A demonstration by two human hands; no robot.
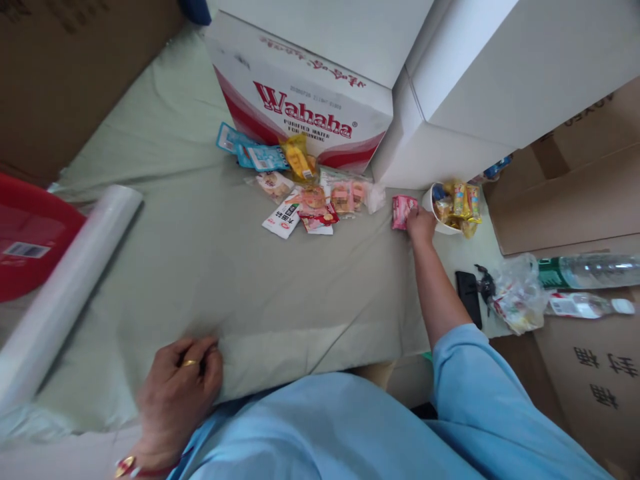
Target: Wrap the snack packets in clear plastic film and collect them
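Observation:
My right hand point(421, 225) reaches out on the right and grips a small pink snack packet point(401, 211) at the table top. Just right of that hand is a white paper tub point(431, 200), tilted, with yellow-wrapped snacks point(465, 202) at its mouth. Curled into a loose fist, my left hand point(183, 373) rests at the table's near edge, with nothing visible in it. Several snack packs lie in a group at the middle: blue pouches point(261, 156), a yellow pack point(299, 159), clear-wrapped biscuits point(347, 196) and a white packet point(281, 219).
A Wahaha water carton point(310, 100) stands behind the snacks, beside white boxes point(465, 73). On the left are a plastic film roll point(75, 287) and a red container point(30, 233). A black phone point(469, 298), a plastic bag point(520, 297) and bottles point(590, 271) lie right.

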